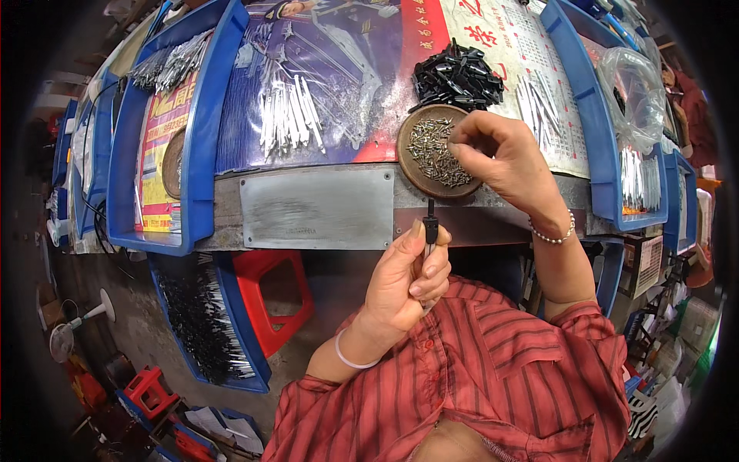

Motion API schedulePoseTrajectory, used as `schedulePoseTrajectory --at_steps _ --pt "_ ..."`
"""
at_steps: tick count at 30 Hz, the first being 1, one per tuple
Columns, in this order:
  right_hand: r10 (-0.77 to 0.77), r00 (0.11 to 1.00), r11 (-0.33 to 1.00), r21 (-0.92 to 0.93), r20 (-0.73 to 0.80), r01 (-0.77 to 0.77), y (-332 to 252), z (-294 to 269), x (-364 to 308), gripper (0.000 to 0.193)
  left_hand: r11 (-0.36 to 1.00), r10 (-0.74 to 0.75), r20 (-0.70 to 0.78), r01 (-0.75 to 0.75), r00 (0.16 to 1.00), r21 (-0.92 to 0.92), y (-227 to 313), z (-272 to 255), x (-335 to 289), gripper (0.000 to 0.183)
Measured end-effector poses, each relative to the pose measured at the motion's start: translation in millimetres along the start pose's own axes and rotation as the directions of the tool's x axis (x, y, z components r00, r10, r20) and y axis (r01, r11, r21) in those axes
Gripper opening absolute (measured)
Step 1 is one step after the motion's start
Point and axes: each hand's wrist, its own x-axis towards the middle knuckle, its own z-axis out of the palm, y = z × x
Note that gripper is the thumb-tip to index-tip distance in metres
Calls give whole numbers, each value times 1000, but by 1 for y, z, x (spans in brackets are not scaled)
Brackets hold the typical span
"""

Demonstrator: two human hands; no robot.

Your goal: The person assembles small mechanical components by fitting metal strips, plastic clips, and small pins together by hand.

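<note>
My left hand (pixel 408 281) is closed around a slim pale shaft with a black top part (pixel 431 223), held upright just in front of the table edge. A thin dark tip sticks up from that black part. My right hand (pixel 504 158) pinches thumb and fingers together over the right side of a round brown dish (pixel 437 189). Whatever lies between those fingertips is hidden. Many small brass- and silver-coloured metal pieces (pixel 435 150) fill the dish. Behind it lies a heap of black plastic parts (pixel 458 77).
White and silver slender rods (pixel 291 119) lie on the poster-covered table, with more rods (pixel 539 112) at right. Blue trays (pixel 202 154) flank the work area. A clear plastic bag (pixel 631 92) hangs over the right tray. Below the table edge stands a red stool (pixel 250 285).
</note>
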Motion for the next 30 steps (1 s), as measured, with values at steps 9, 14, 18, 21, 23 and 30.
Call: schedulePoseTrajectory --at_steps 9,14,18,21,23,30 --pt "128 954 742 612 269 -273 -21 3 -38 7 999 38 -23 -37 999 38 0 -5 5 31" --pt "62 972 794 579 226 -185 -16 17 -51 7 993 71 -159 -55 985 106 -4 5 7 29" --pt "-186 981 951 262 52 166 -14 22 -50 12 989 74 -75 -64 994 135 -3 2 7 31" --pt "-194 981 963 194 24 186 -15 25 -51 15 980 107 -89 -90 990 178 -4 4 9 31" --pt "-198 980 963 186 6 194 -15 26 -51 15 976 137 -114 -115 984 186 -5 6 10 27" --pt "-182 983 959 219 -16 181 -10 29 -56 15 968 148 -113 -120 983 220 -7 8 10 27"
